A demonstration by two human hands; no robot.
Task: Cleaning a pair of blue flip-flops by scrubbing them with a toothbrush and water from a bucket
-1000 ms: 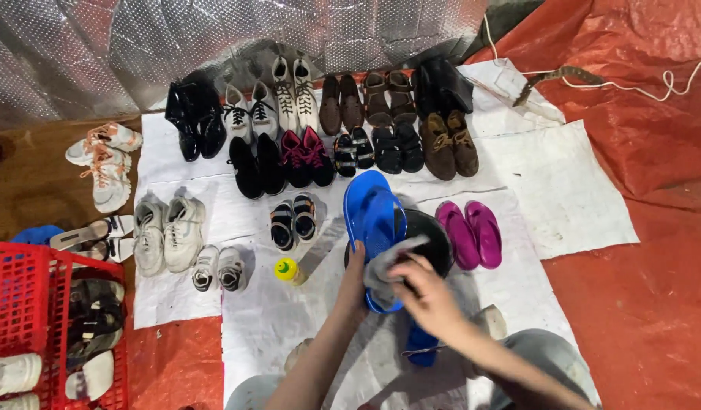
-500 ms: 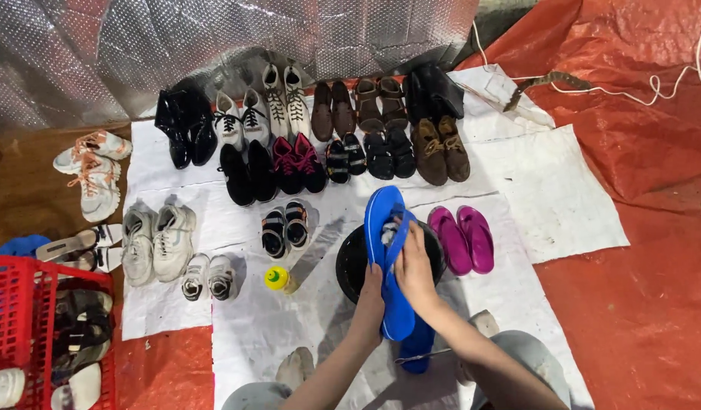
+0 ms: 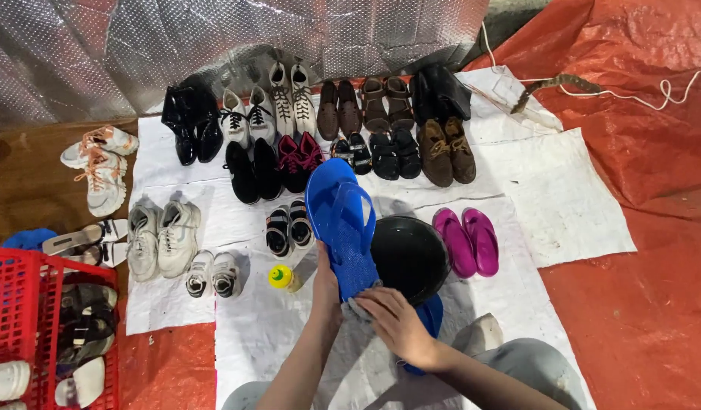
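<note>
My left hand (image 3: 325,287) grips the heel end of a blue flip-flop (image 3: 337,216), which points away from me above the white sheet. At that same heel end, my right hand (image 3: 396,326) presses a small grey cloth (image 3: 357,308) against the sole. A black round bowl (image 3: 409,254) sits just right of the flip-flop. The second blue flip-flop (image 3: 432,317) lies partly hidden under my right hand and wrist.
Rows of shoes lie on the white sheet (image 3: 563,205): black boots (image 3: 189,125), white sneakers (image 3: 162,237), brown shoes (image 3: 446,152) and pink slippers (image 3: 467,241). A yellow-capped bottle (image 3: 281,277) lies near my left arm. A red basket (image 3: 31,326) of shoes stands at the left. Orange tarp (image 3: 654,304) is on the right.
My right hand slid down the flip-flop from the strap to the heel end with the cloth. The flip-flop now leans more to the left, and more of the black bowl shows.
</note>
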